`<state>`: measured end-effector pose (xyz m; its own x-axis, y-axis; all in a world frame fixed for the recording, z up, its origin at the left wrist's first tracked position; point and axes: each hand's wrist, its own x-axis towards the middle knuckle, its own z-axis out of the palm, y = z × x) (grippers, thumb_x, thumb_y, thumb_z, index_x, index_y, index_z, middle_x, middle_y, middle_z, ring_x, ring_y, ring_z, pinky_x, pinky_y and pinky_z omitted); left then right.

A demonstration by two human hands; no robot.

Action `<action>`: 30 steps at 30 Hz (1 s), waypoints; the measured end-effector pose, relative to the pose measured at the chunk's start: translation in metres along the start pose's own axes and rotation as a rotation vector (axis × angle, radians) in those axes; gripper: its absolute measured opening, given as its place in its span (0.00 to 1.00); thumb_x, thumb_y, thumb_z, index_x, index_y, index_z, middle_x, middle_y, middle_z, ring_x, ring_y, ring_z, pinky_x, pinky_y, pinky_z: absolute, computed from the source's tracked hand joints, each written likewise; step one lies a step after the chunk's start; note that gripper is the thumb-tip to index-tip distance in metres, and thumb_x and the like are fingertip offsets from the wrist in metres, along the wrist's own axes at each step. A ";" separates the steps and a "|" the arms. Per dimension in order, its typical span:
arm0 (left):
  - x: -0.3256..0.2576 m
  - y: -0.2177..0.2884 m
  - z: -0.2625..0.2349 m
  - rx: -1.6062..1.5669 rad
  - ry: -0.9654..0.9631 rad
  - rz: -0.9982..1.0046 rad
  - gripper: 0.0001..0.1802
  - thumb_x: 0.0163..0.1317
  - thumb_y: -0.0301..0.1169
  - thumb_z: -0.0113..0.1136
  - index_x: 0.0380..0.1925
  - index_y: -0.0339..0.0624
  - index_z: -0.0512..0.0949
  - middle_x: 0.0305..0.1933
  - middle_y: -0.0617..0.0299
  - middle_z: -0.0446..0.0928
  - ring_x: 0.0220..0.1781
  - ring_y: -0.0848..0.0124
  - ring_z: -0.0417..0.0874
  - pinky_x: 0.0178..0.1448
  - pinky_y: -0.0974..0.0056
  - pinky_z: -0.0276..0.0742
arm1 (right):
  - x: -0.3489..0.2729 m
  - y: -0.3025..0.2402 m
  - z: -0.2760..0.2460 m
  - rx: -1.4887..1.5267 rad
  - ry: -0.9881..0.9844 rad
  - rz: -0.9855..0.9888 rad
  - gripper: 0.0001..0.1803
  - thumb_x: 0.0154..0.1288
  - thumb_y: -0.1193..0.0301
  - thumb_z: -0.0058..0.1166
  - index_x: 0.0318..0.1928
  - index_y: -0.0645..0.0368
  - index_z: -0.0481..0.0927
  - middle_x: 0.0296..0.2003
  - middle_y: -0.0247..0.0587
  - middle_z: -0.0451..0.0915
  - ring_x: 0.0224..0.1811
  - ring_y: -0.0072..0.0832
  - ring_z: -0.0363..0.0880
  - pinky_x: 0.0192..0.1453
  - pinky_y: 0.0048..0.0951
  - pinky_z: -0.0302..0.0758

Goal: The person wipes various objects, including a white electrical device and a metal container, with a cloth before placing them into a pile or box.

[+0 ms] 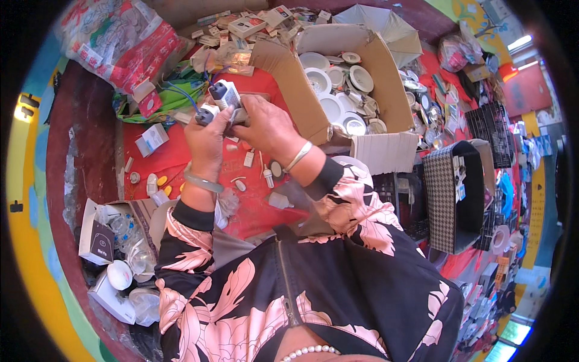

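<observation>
My left hand, a bangle at its wrist, is closed around a small white LED driver box with a dark end cap. A blue wire runs from that end toward the upper left. Just beyond it is a second white driver box with a dark end and print on its side. The fingers of my right hand are closed against this second box, close beside my left fingertips. Both boxes are held above a red cloth. My fingers hide the boxes' near ends.
An open cardboard box of round white lamp fittings stands ahead to the right. Small cartons pile up at the far side. At left are a carton of clear plastic pieces and a dark red wall. A checkered bin stands right.
</observation>
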<state>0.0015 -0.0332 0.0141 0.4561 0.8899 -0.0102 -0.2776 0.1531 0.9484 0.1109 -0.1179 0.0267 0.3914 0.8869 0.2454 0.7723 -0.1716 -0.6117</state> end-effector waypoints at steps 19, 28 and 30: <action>0.016 0.015 -0.018 -0.436 -0.022 -0.413 0.12 0.56 0.31 0.60 0.38 0.37 0.76 0.34 0.57 0.80 0.35 0.66 0.81 0.41 0.65 0.77 | 0.051 0.217 -0.194 -0.182 0.324 0.313 0.24 0.46 0.68 0.58 0.49 0.57 0.76 0.38 0.49 0.80 0.41 0.38 0.79 0.45 0.32 0.72; 0.019 0.003 0.005 -0.279 0.054 -0.488 0.14 0.54 0.33 0.62 0.39 0.37 0.75 0.32 0.58 0.80 0.35 0.67 0.81 0.37 0.67 0.76 | 0.085 0.361 -0.160 -0.770 0.034 0.555 0.22 0.55 0.70 0.50 0.52 0.38 0.73 0.49 0.44 0.70 0.54 0.40 0.71 0.53 0.39 0.71; 0.023 -0.004 0.007 -0.245 0.091 -0.509 0.14 0.54 0.33 0.62 0.39 0.37 0.75 0.32 0.58 0.80 0.34 0.67 0.81 0.37 0.66 0.76 | 0.106 0.379 -0.143 -0.767 0.020 0.534 0.18 0.57 0.68 0.48 0.49 0.40 0.75 0.47 0.44 0.71 0.52 0.41 0.73 0.52 0.39 0.71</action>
<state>0.0191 -0.0169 0.0126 0.5119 0.7096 -0.4841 -0.2347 0.6577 0.7158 0.5162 -0.1496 -0.0716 0.7927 0.6027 0.0918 0.6041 -0.7968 0.0150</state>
